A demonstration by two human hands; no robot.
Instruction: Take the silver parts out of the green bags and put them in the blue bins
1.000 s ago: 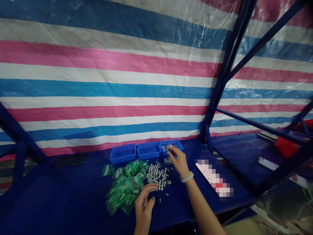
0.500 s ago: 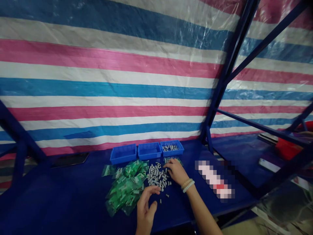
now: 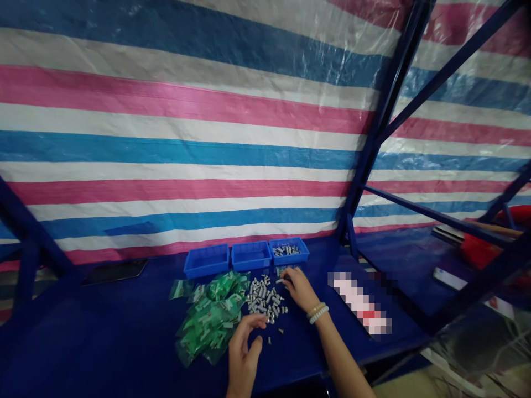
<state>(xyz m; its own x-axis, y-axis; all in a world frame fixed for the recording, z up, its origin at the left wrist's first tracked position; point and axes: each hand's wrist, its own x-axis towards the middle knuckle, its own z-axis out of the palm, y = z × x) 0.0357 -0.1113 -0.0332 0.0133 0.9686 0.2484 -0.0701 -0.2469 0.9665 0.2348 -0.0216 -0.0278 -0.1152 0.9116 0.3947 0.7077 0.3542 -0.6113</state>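
Left hand (image 3: 244,351) and right hand (image 3: 299,290) at one pile of metal pieces (image 3: 262,299)

The left hand is half open, thumb apart from curved fingers, nothing visible between them, at the pile's near edge. The right hand, two bracelets (image 3: 317,313) on its wrist, pinches what looks like one small silver piece (image 3: 279,281) beside the pile. Two loose screws (image 3: 281,331) lie nearer the person on the bench (image 3: 124,331). Three blue trays (image 3: 251,264) stand in a row behind; only the rightmost shows metal pieces. One heap of green packets (image 3: 213,320) lies left of the pile, too overlapped to count.
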